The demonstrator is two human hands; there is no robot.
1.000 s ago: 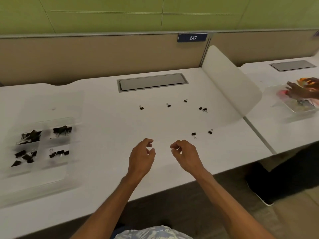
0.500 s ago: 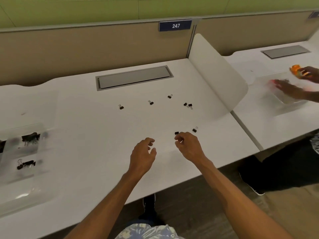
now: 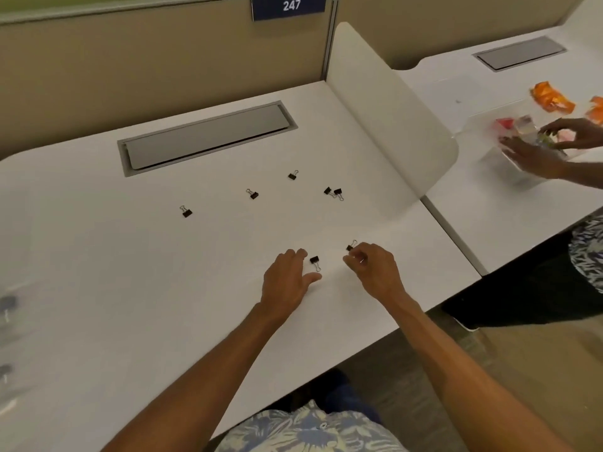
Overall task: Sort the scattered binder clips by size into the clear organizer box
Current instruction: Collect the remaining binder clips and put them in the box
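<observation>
Several small black binder clips lie scattered on the white desk (image 3: 130,288). The two nearest me are one binder clip (image 3: 315,260) and, to its right, another binder clip (image 3: 350,246). My left hand (image 3: 287,282) rests on the desk, open, with index finger and thumb spread either side of the first one. My right hand (image 3: 372,269) has its fingers curled in, and the second clip lies against the far side of its index finger. Farther back lie a lone clip (image 3: 186,211), a second clip (image 3: 253,194), a third clip (image 3: 292,175) and a touching pair (image 3: 333,192). The clear organizer box (image 3: 8,337) is a blur at the left edge.
A grey cable hatch (image 3: 208,138) is set into the desk at the back. A white curved divider (image 3: 388,109) stands on the right. Beyond it, another person's hands (image 3: 541,151) work at a clear container beside orange wrappers (image 3: 551,99). The desk's front edge runs just below my wrists.
The view has swung right, so the organizer box slid to the left edge. Both hands moved forward: the left to the nearer clip, the right from that clip to the one beside it.
</observation>
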